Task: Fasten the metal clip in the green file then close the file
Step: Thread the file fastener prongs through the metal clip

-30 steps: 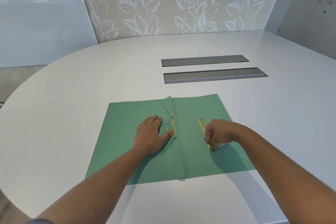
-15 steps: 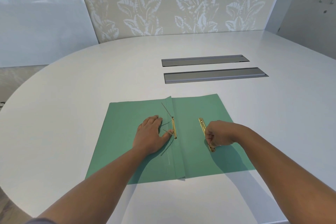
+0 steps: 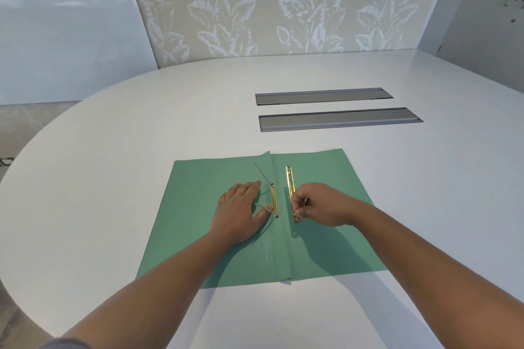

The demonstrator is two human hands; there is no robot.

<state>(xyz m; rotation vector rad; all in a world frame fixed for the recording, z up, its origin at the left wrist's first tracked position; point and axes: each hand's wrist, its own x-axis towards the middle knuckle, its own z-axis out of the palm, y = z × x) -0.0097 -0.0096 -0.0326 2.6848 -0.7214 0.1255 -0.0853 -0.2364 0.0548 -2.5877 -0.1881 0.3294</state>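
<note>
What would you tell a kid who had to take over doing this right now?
Left hand: open, flat on the left half of the green file, thumb by the fixed gold base whose thin prongs stick up.
Right hand: grip pinched on the loose gold bar, held near the spine.
Done: the file lies open on the white table.
Left: slip the bar over the prongs, bend them flat, lock it, then fold the file shut.

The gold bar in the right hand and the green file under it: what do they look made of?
Gold bar: looks like brass-coloured metal, thin, with a glossy sheen along its length. Green file: seemingly matte card or heavy paper, no glare, creased at the spine. The right hand pinches the bar near its lower end.
</note>
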